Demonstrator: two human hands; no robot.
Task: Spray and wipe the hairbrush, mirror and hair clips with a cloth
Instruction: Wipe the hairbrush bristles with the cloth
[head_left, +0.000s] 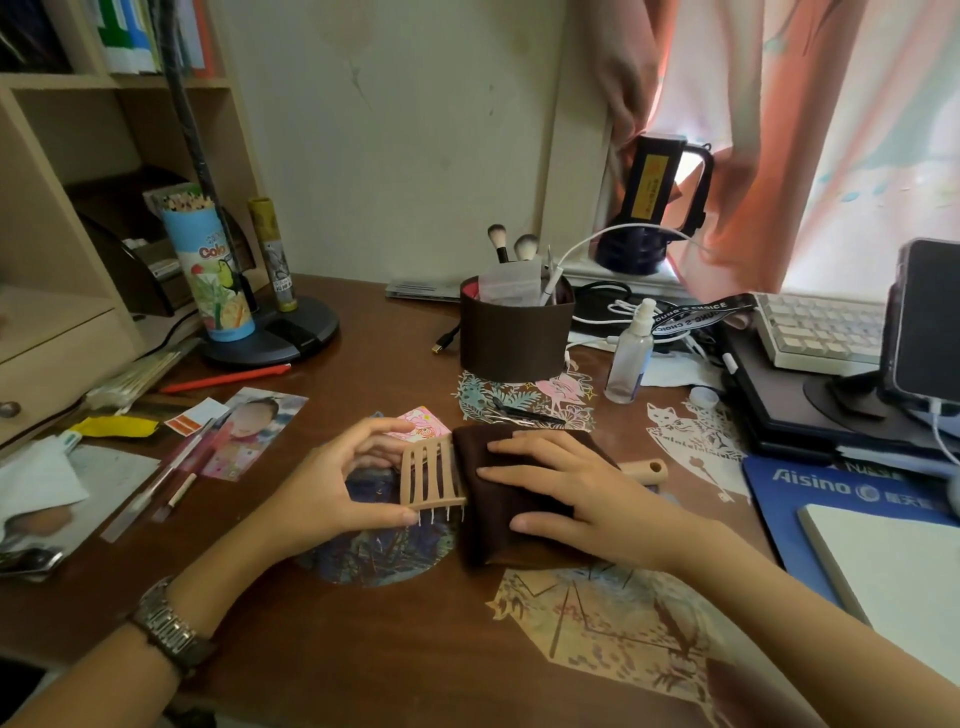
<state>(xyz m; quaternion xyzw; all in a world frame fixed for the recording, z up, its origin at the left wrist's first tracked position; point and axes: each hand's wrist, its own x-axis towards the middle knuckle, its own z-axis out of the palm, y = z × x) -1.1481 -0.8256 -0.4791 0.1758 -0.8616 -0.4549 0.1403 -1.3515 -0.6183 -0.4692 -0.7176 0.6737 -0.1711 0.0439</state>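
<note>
A peach-coloured vented hairbrush (432, 477) lies across the middle of the desk, its handle end (647, 469) poking out to the right. My left hand (343, 478) grips the brush head between thumb and fingers. A dark brown cloth (493, 499) is draped over the brush's middle, and my right hand (561, 486) presses flat on top of it. A clear spray bottle (631, 353) with a white nozzle stands behind, to the right. Dark hair clips (524, 413) lie just beyond the cloth. A pink square item (423, 422) peeks out behind my left fingers; whether it is the mirror is unclear.
A brown round holder (514, 332) with makeup brushes stands behind the cloth. A lamp base (275, 332) and pencil tube (213, 270) stand at back left. Photos, pens and paper lie at left. A keyboard (815, 327), phone on a stand (924, 322) and blue pad (810, 499) crowd the right.
</note>
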